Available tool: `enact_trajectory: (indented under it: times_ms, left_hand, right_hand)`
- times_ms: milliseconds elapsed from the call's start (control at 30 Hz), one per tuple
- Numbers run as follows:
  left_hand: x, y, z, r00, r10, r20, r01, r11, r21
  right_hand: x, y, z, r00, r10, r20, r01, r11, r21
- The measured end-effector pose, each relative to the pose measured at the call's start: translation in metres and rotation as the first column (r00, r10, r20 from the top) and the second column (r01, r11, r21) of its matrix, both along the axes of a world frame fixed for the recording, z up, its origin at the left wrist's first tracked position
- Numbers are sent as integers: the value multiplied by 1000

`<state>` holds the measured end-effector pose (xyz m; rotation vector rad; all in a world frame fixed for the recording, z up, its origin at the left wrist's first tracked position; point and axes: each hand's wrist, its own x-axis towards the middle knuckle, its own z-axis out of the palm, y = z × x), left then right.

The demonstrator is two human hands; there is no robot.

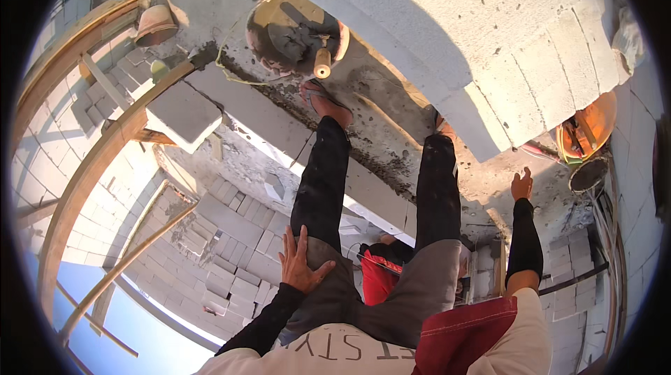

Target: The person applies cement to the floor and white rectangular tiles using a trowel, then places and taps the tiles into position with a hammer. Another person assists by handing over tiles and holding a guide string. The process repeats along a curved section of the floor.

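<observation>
My left hand [304, 263] rests with spread fingers on my left thigh, holding nothing. My right hand [521, 185] hangs out to the right with its fingers partly spread, and nothing shows in it. Nearest to that hand are a pale block wall [517, 32] and an orange container [589, 127] with tools in it. In front of my feet stands a round basin [260, 32] of grey mortar. A tool with a wooden handle [322, 64], probably a trowel, lies at the basin's near side.
I stand astride a row of white blocks [377, 197]. A dark bucket [588, 174] is at the right, a mortar-stained bucket [155, 25] at the far left. Wooden beams [84, 186] cross the left side. Lower down are stacked blocks [237, 284] and red-and-black cloth [381, 273].
</observation>
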<state>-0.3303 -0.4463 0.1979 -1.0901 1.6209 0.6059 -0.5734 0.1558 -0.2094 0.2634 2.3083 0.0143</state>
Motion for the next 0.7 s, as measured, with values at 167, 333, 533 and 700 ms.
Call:
enact_trajectory:
  times_ms: [167,333,533,700]
  left_hand:
    - [-23,12,-16,981,-190,-29,180,960,-213]
    - [-30,29,-19,987,-152,-46,137,961,-239]
    - [-53,31,-12,988,-150,-27,142,969,-202]
    - [-8,29,-8,983,48,-178,-89,968,-235]
  right_hand:
    - [-14,89,-154,970,231,77,-240,961,141]
    - [-65,134,-220,831,556,23,-513,749,419]
    - [-68,59,-111,462,884,-77,-809,455,372]
    - [-54,-23,28,719,685,118,-689,724,1]
